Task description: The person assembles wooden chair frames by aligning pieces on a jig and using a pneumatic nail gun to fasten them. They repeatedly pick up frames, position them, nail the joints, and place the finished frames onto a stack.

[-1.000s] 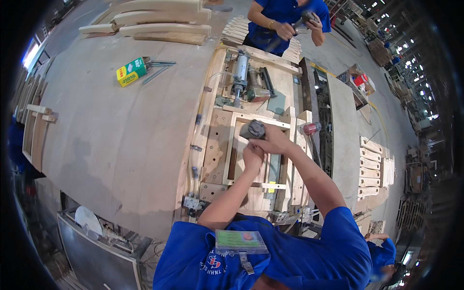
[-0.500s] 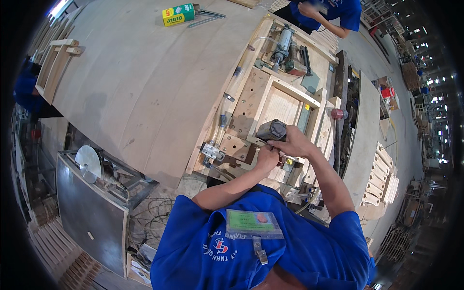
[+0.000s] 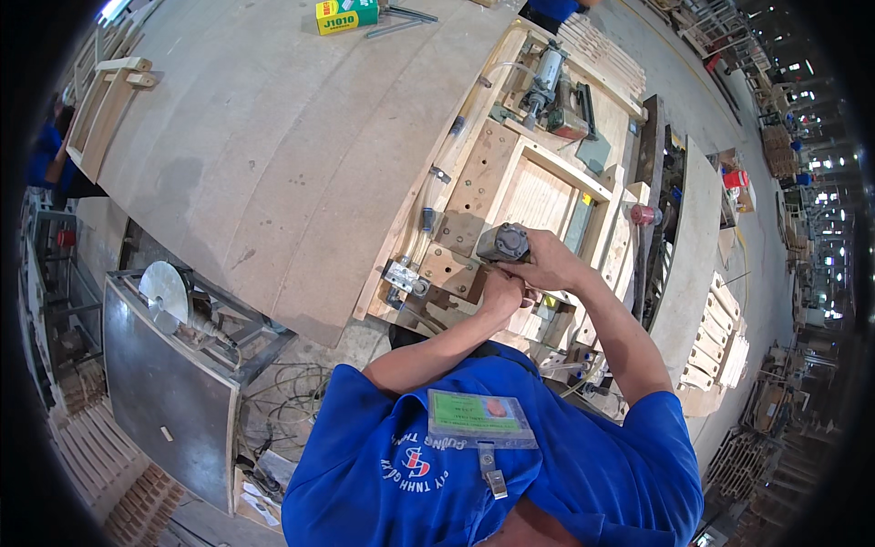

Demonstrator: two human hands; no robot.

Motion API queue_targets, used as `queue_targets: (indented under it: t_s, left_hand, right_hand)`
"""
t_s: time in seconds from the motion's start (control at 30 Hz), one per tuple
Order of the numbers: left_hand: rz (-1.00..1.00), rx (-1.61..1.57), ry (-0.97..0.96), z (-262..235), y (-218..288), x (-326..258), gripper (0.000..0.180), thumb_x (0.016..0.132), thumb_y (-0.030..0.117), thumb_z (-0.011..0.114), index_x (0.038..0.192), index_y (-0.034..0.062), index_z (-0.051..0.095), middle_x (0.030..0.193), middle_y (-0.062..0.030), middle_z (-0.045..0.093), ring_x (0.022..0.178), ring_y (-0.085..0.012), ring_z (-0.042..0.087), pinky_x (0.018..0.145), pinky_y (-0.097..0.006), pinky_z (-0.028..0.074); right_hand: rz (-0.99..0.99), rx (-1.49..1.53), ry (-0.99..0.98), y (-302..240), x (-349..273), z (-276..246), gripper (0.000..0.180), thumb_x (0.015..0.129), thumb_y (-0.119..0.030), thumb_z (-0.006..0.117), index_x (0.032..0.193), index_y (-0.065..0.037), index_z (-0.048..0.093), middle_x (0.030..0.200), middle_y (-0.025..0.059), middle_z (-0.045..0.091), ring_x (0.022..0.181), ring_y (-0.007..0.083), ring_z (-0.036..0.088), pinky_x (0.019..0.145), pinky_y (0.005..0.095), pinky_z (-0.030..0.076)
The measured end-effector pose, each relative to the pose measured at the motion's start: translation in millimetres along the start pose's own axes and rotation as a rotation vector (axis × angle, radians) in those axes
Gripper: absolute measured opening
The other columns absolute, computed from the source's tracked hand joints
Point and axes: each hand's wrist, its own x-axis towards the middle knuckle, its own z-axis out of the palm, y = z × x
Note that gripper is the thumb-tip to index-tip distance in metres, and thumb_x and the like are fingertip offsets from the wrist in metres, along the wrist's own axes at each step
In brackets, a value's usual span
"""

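Observation:
My right hand [image 3: 554, 262] is closed round a dark-topped nail gun [image 3: 507, 243], whose body is mostly hidden under my fingers. It stands over the near end of a pale wooden frame [image 3: 565, 170] that lies in a jig. Just below the tool, my left hand [image 3: 504, 294] has its fingers curled in close to the right hand. Whatever its fingers grip is hidden from view. The jig's drilled wooden board [image 3: 475, 173] runs along the left of the frame.
A pneumatic cylinder [image 3: 545, 77] and a second nail gun [image 3: 569, 118] lie at the jig's far end. A yellow-green box [image 3: 346, 15] sits on the large table [image 3: 301, 155]. A metal disc [image 3: 166, 296] stands at lower left. Wooden parts [image 3: 713, 342] are stacked at right.
The view has shifted slightly. The co-worker at the top has mostly left the picture. Both my hands and the nail gun stay together near the frame's near end.

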Motion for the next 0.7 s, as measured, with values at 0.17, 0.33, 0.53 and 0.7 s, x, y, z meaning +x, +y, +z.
queue_targets:
  t_s: [0.17, 0.33, 0.53, 0.7]
  left_hand:
    - [0.009, -0.038, 0.032, 0, -2, 1, 0.023, 0.098, -0.004, 0.046, 0.108, -0.0026, 0.068, 0.09, -0.0122, 0.074, 0.07, -0.0169, 0.073, 0.052, -0.029, 0.056]
    - [0.017, -0.054, -0.04, -3, 2, -1, 0.022, 0.1, -0.002, 0.047, 0.102, -0.0033, 0.069, 0.089, -0.0121, 0.073, 0.07, -0.0173, 0.072, 0.051, -0.028, 0.053]
    - [0.112, 0.405, -0.092, -12, 3, -28, 0.023, 0.105, 0.015, 0.059, 0.113, -0.0023, 0.072, 0.097, -0.0114, 0.076, 0.086, -0.0202, 0.074, 0.07, -0.033, 0.057]
    - [0.843, 0.724, 0.146, -38, 66, -96, 0.022, 0.104, 0.015, 0.067, 0.119, 0.0007, 0.073, 0.103, -0.0115, 0.078, 0.095, -0.0197, 0.073, 0.088, -0.032, 0.056]
  right_hand:
    - [0.026, -0.005, 0.003, -2, 1, 0, 0.048, 0.088, -0.019, 0.079, 0.13, -0.005, 0.061, 0.109, 0.0245, 0.075, 0.105, 0.043, 0.072, 0.094, 0.0443, 0.057]
    - [0.108, 0.003, -0.008, -2, -1, 1, 0.047, 0.09, -0.02, 0.078, 0.13, -0.005, 0.059, 0.108, 0.0264, 0.075, 0.103, 0.0449, 0.072, 0.091, 0.0466, 0.056]
    - [0.132, 0.172, 0.269, -18, -78, 5, 0.05, 0.094, -0.019, 0.076, 0.135, 0.0, 0.057, 0.109, 0.0207, 0.074, 0.085, 0.034, 0.073, 0.079, 0.0425, 0.057]
    - [0.35, 0.667, 0.528, -3, -209, 7, 0.05, 0.098, -0.014, 0.074, 0.142, 0.001, 0.056, 0.103, 0.0032, 0.069, 0.071, 0.0083, 0.058, 0.065, 0.0276, 0.053]
